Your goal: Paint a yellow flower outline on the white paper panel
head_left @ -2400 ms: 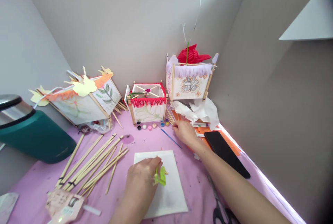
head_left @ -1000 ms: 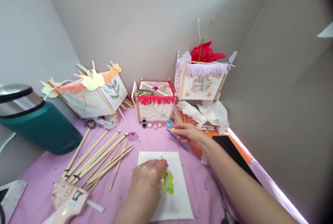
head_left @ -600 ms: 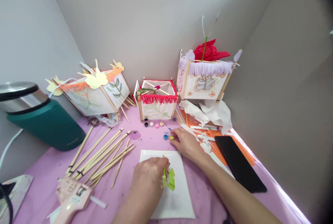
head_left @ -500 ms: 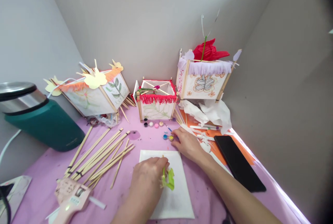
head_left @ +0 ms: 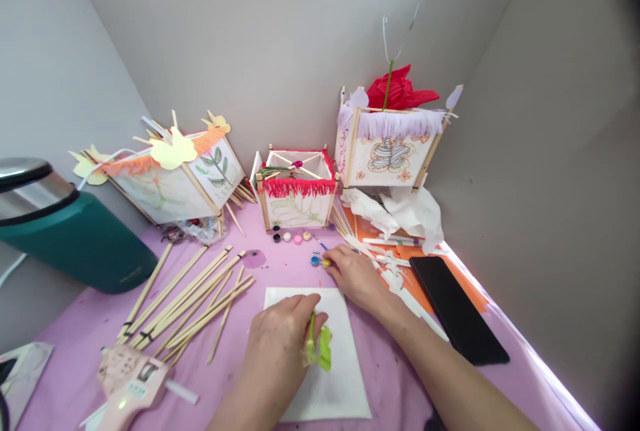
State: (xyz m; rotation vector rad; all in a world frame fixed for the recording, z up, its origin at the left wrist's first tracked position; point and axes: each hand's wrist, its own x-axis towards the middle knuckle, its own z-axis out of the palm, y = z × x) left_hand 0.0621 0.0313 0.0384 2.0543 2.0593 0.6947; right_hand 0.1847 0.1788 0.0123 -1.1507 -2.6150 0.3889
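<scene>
My left hand (head_left: 285,337) is closed around a bright green leafy sprig (head_left: 324,347) with a thin stalk, above a white sheet (head_left: 345,384). Its leaf hangs out past my fingers and pale bits stick out below. Just beyond the sheet, my right hand (head_left: 357,277) has its thumb and fingers bent around a small yellow paint pot (head_left: 327,262), partly covering it. A blue paint pot (head_left: 315,261) is joined beside it. A thin blue paintbrush (head_left: 321,243) lies by my right fingertips.
Several bamboo sticks (head_left: 190,304) and a pink glue gun (head_left: 133,384) lie at left, near a green bottle (head_left: 90,237). Decorated stick-framed lanterns (head_left: 300,207) stand at the back. A black phone (head_left: 457,311) and paper scraps (head_left: 400,284) are at right.
My right fingers have closed in on the yellow paint pot and cover more of it. My left hand has turned slightly, still holding the green sprig. The view has shifted a little.
</scene>
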